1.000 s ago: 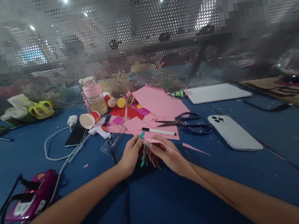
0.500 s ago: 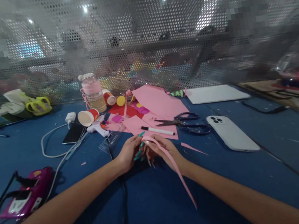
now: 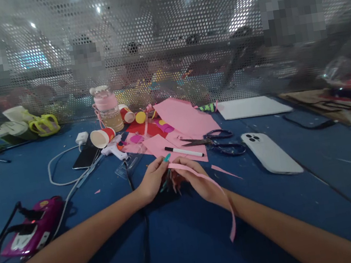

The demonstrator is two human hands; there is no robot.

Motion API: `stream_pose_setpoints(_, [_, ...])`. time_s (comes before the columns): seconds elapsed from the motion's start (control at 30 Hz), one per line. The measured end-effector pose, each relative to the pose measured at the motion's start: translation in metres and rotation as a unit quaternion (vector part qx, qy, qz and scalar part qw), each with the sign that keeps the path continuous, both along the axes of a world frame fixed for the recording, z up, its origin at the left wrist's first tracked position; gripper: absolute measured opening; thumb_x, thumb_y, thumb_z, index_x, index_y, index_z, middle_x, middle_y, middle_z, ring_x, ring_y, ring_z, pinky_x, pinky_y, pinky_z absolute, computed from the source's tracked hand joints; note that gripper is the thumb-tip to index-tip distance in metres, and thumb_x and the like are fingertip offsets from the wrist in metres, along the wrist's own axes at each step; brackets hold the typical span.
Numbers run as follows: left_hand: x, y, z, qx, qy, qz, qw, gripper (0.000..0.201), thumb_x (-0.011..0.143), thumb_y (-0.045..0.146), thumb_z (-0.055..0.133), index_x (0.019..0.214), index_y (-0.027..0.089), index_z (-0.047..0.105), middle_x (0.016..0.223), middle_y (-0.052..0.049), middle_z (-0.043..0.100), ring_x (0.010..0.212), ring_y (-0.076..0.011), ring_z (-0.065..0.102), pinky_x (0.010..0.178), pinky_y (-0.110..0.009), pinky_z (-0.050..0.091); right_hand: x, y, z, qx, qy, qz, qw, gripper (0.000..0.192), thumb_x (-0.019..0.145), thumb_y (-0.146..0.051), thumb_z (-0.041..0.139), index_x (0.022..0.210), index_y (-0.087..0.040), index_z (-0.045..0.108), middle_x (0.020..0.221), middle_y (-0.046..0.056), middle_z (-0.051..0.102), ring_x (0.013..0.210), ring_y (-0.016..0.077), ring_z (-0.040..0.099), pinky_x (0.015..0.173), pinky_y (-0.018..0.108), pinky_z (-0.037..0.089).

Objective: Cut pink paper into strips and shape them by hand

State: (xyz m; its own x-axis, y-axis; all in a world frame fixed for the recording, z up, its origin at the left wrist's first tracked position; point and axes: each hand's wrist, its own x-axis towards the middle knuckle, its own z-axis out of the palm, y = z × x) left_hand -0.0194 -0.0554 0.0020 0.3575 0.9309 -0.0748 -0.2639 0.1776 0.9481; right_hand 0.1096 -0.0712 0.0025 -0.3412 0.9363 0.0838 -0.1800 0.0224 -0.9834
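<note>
A long, narrow pink paper strip (image 3: 214,183) runs from between my hands and curls down over my right wrist, its loose end hanging above the blue table. My left hand (image 3: 154,178) pinches the strip's near end between thumb and fingers. Close beside it, my right hand (image 3: 193,177) is closed on the strip too, its fingers curled and partly hidden beneath. Just beyond my fingers lie pink paper sheets (image 3: 180,117), a white marker (image 3: 185,151) with a black cap and dark-handled scissors (image 3: 218,139) lying open.
A white phone (image 3: 272,152) lies to the right, near a pink paper sliver (image 3: 224,171). Leftward are a glue gun (image 3: 114,149), paper cups (image 3: 102,138), a bottle (image 3: 108,108), and a purple power strip (image 3: 34,227) with cables. Perforated metal (image 3: 162,41) stands behind.
The pink strip's hanging part has swung right and now bows outward over my right wrist. My fingers have shifted slightly along its held end.
</note>
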Motion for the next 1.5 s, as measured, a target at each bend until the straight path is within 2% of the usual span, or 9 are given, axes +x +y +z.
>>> stream_pose_setpoints(0.3, [-0.002, -0.004, 0.002, 0.049, 0.060, -0.008, 0.997, 0.041, 0.066, 0.056, 0.057, 0.070, 0.018, 0.042, 0.049, 0.008, 0.051, 0.041, -0.0082, 0.049, 0.042, -0.021, 0.037, 0.001, -0.001, 0.001, 0.055, -0.053, 0.016, 0.997, 0.031, 0.074, -0.051, 0.053, 0.075, -0.021, 0.047, 0.060, -0.002, 0.051, 0.051, 0.0121, 0.050, 0.050, 0.026, 0.042])
stream_pose_setpoints(0.47, [-0.005, -0.003, 0.001, 0.123, 0.107, 0.058, 0.985, 0.037, 0.070, 0.051, 0.057, 0.066, 0.017, 0.044, 0.057, 0.006, 0.048, 0.051, -0.0062, 0.045, 0.050, -0.019, 0.037, -0.002, -0.005, 0.006, 0.066, -0.083, 0.011, 0.994, 0.030, 0.067, -0.043, 0.063, 0.080, -0.021, 0.047, 0.065, -0.003, 0.051, 0.056, 0.0116, 0.049, 0.051, 0.025, 0.042])
stream_pose_setpoints(0.53, [-0.005, -0.004, -0.001, 0.128, 0.099, 0.043, 0.986, 0.034, 0.074, 0.049, 0.054, 0.067, 0.017, 0.043, 0.056, 0.006, 0.047, 0.050, -0.0067, 0.045, 0.050, -0.020, 0.037, -0.004, -0.007, 0.008, 0.062, -0.087, -0.011, 0.994, 0.030, 0.067, -0.045, 0.063, 0.074, -0.020, 0.046, 0.061, -0.004, 0.048, 0.054, 0.0107, 0.047, 0.049, 0.023, 0.040])
stream_pose_setpoints(0.63, [-0.004, -0.006, -0.004, 0.125, 0.110, 0.011, 0.986, 0.031, 0.078, 0.049, 0.048, 0.071, 0.019, 0.041, 0.054, 0.006, 0.049, 0.046, -0.0082, 0.047, 0.047, -0.021, 0.038, -0.006, -0.007, 0.006, 0.031, -0.073, -0.058, 0.995, 0.036, 0.072, -0.054, 0.053, 0.064, -0.020, 0.044, 0.053, -0.004, 0.045, 0.048, 0.0103, 0.045, 0.044, 0.023, 0.037])
stream_pose_setpoints(0.77, [-0.004, -0.007, -0.005, 0.132, 0.136, 0.025, 0.981, 0.030, 0.080, 0.049, 0.046, 0.075, 0.020, 0.042, 0.056, 0.006, 0.050, 0.047, -0.0083, 0.048, 0.048, -0.021, 0.040, -0.008, -0.004, -0.004, -0.016, -0.019, -0.088, 0.996, 0.036, 0.073, -0.056, 0.051, 0.067, -0.021, 0.047, 0.053, -0.003, 0.047, 0.046, 0.0118, 0.048, 0.044, 0.025, 0.039])
stream_pose_setpoints(0.87, [-0.002, -0.008, -0.004, 0.120, 0.110, 0.021, 0.986, 0.031, 0.078, 0.050, 0.047, 0.075, 0.019, 0.042, 0.055, 0.007, 0.051, 0.045, -0.0081, 0.049, 0.047, -0.021, 0.041, -0.008, -0.004, -0.006, -0.026, -0.015, -0.093, 0.995, 0.035, 0.071, -0.056, 0.054, 0.070, -0.021, 0.048, 0.053, -0.004, 0.048, 0.047, 0.0125, 0.048, 0.044, 0.025, 0.039])
stream_pose_setpoints(1.07, [0.004, -0.010, 0.002, 0.053, 0.025, 0.024, 0.998, 0.037, 0.069, 0.051, 0.058, 0.075, 0.018, 0.043, 0.056, 0.007, 0.050, 0.043, -0.0075, 0.049, 0.045, -0.021, 0.042, -0.007, -0.004, 0.001, 0.014, -0.069, -0.122, 0.990, 0.037, 0.073, -0.057, 0.051, 0.067, -0.020, 0.048, 0.053, -0.004, 0.047, 0.046, 0.0114, 0.046, 0.043, 0.024, 0.038])
stream_pose_setpoints(1.27, [0.003, -0.008, -0.001, 0.004, 0.008, 0.035, 0.999, 0.040, 0.062, 0.048, 0.065, 0.070, 0.017, 0.042, 0.053, 0.008, 0.043, 0.043, -0.0059, 0.045, 0.043, -0.019, 0.035, -0.008, -0.004, 0.003, 0.008, -0.061, -0.125, 0.990, 0.039, 0.071, -0.058, 0.052, 0.063, -0.020, 0.046, 0.047, -0.006, 0.044, 0.037, 0.0088, 0.042, 0.035, 0.022, 0.034])
stream_pose_setpoints(1.5, [0.004, -0.007, 0.000, -0.034, -0.010, 0.032, 0.999, 0.043, 0.056, 0.049, 0.069, 0.075, 0.014, 0.051, 0.051, 0.007, 0.047, 0.042, -0.0050, 0.042, 0.042, -0.019, 0.029, -0.010, -0.006, 0.004, 0.000, -0.045, -0.142, 0.989, 0.035, 0.075, -0.051, 0.052, 0.060, -0.020, 0.044, 0.042, -0.007, 0.044, 0.034, 0.0077, 0.040, 0.032, 0.020, 0.031])
